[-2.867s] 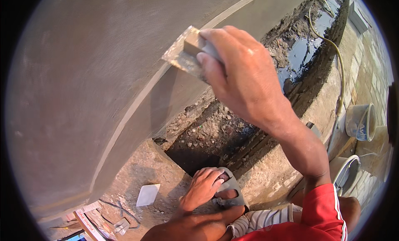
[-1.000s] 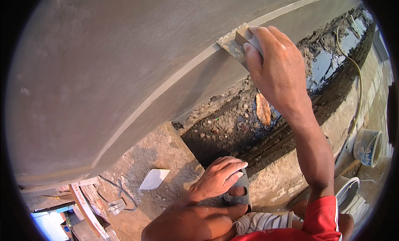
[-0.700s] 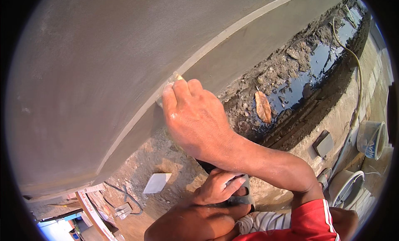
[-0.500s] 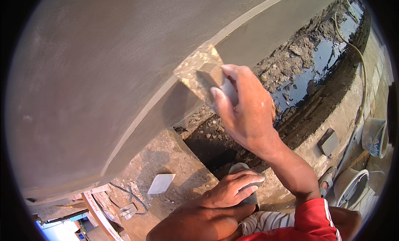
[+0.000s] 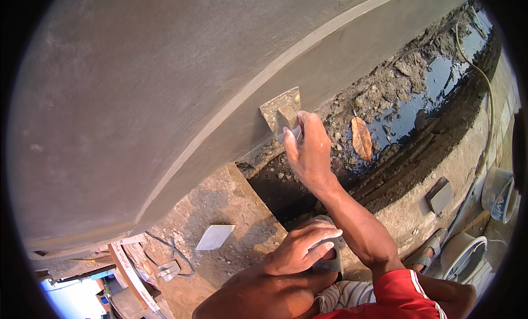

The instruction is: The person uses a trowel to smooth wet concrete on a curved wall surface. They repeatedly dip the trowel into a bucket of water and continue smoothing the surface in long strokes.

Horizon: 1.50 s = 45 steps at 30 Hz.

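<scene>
My right hand grips the block handle of a small, square plastering float. The float's worn, mottled board is at the lower band of the grey plastered wall, below a raised pale strip; whether it touches the plaster I cannot tell. Pale residue coats my thumb and fingertips. Bent at the wrist, my left hand hangs near my knees with its fingers loosely extended and thumb apart, holding nothing. A thin pale rectangular plate lies on the concrete slab to its left.
A muddy ditch with dark water and a dry leaf runs along the wall. On its outer concrete edge sits a dark block. A hose, a clear tub and a pale bucket are at right.
My right hand has moved the float down off the raised strip onto the wall's lower band. The leaf in the ditch has come into sight. My left hand stays in place.
</scene>
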Each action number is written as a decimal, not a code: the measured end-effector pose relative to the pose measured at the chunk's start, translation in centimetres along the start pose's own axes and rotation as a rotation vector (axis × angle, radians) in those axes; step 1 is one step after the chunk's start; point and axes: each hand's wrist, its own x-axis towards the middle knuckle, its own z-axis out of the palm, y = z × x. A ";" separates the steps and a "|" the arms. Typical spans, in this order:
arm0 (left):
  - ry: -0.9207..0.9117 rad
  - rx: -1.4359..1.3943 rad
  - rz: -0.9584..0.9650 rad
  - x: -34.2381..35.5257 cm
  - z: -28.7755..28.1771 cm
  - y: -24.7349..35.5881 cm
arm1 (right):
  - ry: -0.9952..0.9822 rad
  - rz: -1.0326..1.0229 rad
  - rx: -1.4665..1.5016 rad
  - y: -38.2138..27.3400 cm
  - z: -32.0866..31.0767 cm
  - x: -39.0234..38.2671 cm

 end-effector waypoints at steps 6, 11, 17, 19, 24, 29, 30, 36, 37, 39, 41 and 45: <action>0.083 0.177 0.171 -0.1 -5.2 1.7 | 0.231 -0.020 0.191 -2.6 -2.1 4.5; 0.103 0.236 0.454 0.7 -10.6 9.3 | 0.036 -0.075 0.108 -1.2 0.0 2.4; 0.519 -0.098 0.879 -0.1 -10.6 13.4 | 0.134 0.042 0.157 1.2 -3.1 2.6; 0.551 -0.271 0.842 -0.3 -9.9 12.7 | 0.312 0.061 0.211 0.4 -5.1 7.6; 0.414 -0.627 0.533 3.1 -7.7 13.2 | 0.191 0.073 0.115 1.0 -2.9 6.8; 0.581 -0.720 0.565 4.6 -6.1 9.2 | 0.109 0.055 0.024 4.6 -5.2 2.7; 0.618 -0.643 0.572 3.9 -6.0 10.7 | 0.180 0.114 0.173 3.3 -5.3 4.8; 0.508 -0.477 0.578 4.5 -6.7 11.3 | 0.250 0.088 0.130 3.0 -6.1 10.2; 0.509 -0.437 0.594 4.8 -6.7 11.0 | 0.190 0.071 0.060 4.2 -5.6 7.8; 0.541 -0.327 0.625 4.3 -6.9 10.4 | 0.107 0.035 0.018 5.1 -5.3 5.0; 0.593 -0.178 0.677 3.8 -7.4 10.4 | 0.085 0.014 0.039 5.8 -6.1 3.9; 0.642 0.051 0.750 3.8 -8.7 10.6 | 0.365 -0.021 0.115 4.1 -9.9 13.0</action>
